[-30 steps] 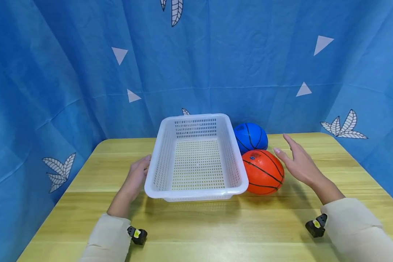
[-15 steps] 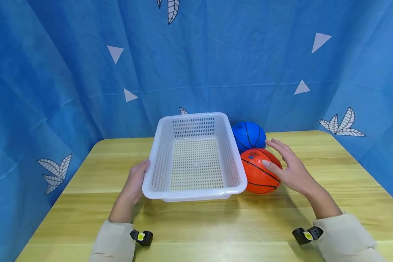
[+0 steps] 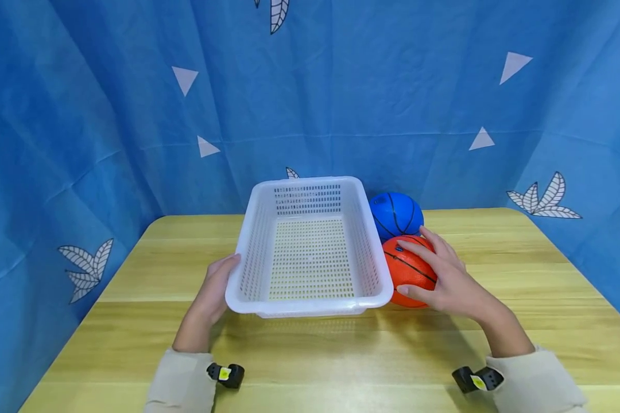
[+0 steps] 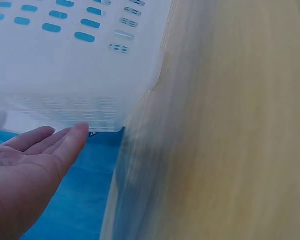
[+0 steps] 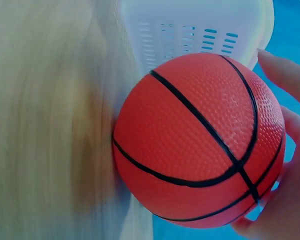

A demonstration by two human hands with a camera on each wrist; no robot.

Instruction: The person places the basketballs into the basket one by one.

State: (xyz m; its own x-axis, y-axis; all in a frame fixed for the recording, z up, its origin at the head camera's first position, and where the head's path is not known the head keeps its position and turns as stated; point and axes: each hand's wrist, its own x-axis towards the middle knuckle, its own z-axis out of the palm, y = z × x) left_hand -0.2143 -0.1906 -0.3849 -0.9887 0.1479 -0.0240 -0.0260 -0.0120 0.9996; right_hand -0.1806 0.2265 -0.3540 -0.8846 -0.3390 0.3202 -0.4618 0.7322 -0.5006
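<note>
A white perforated plastic basket [image 3: 310, 310] stands at the centre of the head view with nothing inside. My left hand [image 3: 217, 289] is at its left side, thumb at the rim; in the left wrist view, fairly straight fingers [image 4: 37, 140] reach to the basket wall. To the basket's right sits a small orange-red basketball [image 3: 410, 267] with black seams, close against it. My right hand [image 3: 452, 281] lies over the ball's upper right side, fingers spread and bent. In the right wrist view, its thumb stands slightly off the red surface and light shows between palm and ball.
A blue basketball [image 3: 396, 215] sits behind the orange-red one, beside the basket's far right corner. Everything stands on a light wooden table [image 3: 310, 367]. A blue curtain [image 3: 392, 86] with white leaf and triangle prints hangs behind and at both sides.
My right hand has moved left from beside the orange-red ball to over it. The left thumb has come up to the basket's rim. Basket and balls stay in place.
</note>
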